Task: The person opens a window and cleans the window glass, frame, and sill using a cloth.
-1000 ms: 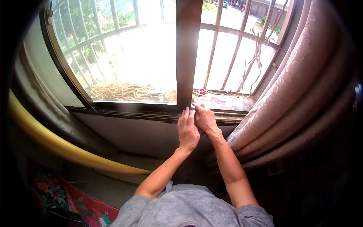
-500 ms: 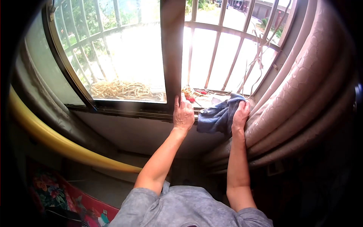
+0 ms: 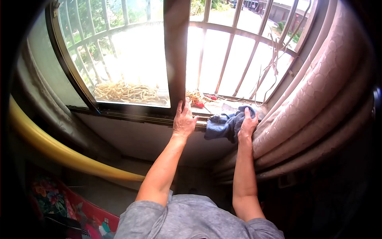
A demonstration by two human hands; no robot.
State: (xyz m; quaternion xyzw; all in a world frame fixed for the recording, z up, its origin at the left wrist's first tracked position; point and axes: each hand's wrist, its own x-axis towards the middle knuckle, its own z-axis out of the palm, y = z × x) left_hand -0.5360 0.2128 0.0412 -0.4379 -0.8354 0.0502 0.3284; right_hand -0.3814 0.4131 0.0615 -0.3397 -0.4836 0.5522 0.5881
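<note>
My left hand (image 3: pixel 184 120) lies against the lower end of the dark sash frame (image 3: pixel 175 59), its fingers stretched upward and apart, with nothing held. To its right, my right hand (image 3: pixel 248 122) grips a bunched blue-grey cloth (image 3: pixel 225 125). The cloth rests over the window track (image 3: pixel 201 118), and part of it hangs down in front of the sill. Beyond the track, dried stalks and small red things (image 3: pixel 199 104) lie on the outer ledge. The palm side of my right hand is hidden.
Metal bars (image 3: pixel 227 55) stand outside the window. A heap of pale dried strands (image 3: pixel 125 92) lies behind the left pane. A pinkish curtain (image 3: pixel 314 99) hangs close on the right. Yellow fabric (image 3: pixel 71 149) curves along the left, above a red floral cloth (image 3: pixel 51 195).
The sash has slid a little left, with my left hand moving along and its fingers spreading. My right hand and the cloth have come slightly lower and left.
</note>
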